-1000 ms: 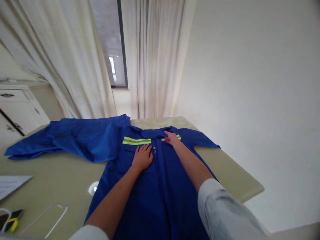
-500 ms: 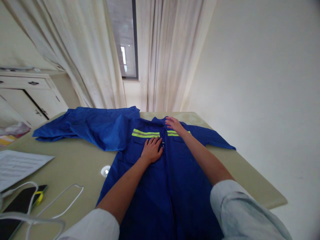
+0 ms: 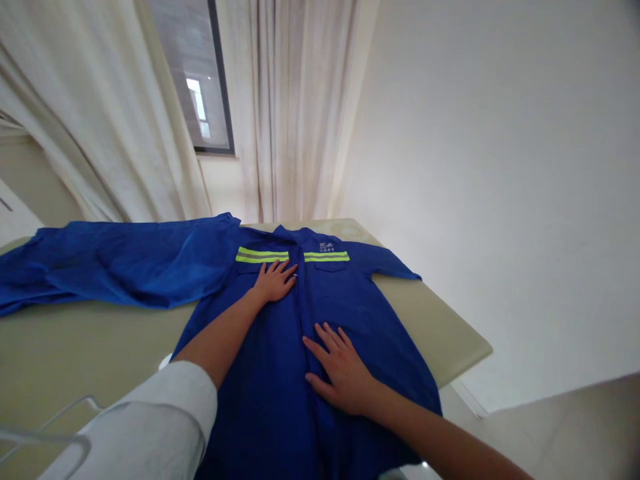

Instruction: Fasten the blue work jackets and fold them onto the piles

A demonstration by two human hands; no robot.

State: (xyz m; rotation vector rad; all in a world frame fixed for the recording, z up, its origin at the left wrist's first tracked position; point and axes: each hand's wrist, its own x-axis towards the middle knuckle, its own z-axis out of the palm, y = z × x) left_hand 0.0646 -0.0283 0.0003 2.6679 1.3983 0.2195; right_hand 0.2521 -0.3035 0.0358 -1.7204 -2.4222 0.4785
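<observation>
A blue work jacket (image 3: 350, 313) lies spread front side up, with yellow-green reflective strips across its chest and a zip line down the middle. On the chest below the strip rests my left hand (image 3: 275, 281), open, palm down, with its fingers spread beside the zip. Lower down, my right hand (image 3: 343, 373) is over the jacket's front just right of the zip, open with fingers apart. A small white logo (image 3: 327, 247) shows above the right strip. Neither hand grips the cloth.
A second blue garment (image 3: 130, 260) lies bunched at the left, up against the jacket. Both are on a pale green table (image 3: 115, 333). A white cable (image 3: 55, 437) is at the lower left. Curtains (image 3: 285, 113) hang behind, and a white wall (image 3: 475, 167) stands at the right.
My right hand has come down from the collar to the jacket's middle, uncovering the logo. My left hand remains on the chest. The view has turned to the right.
</observation>
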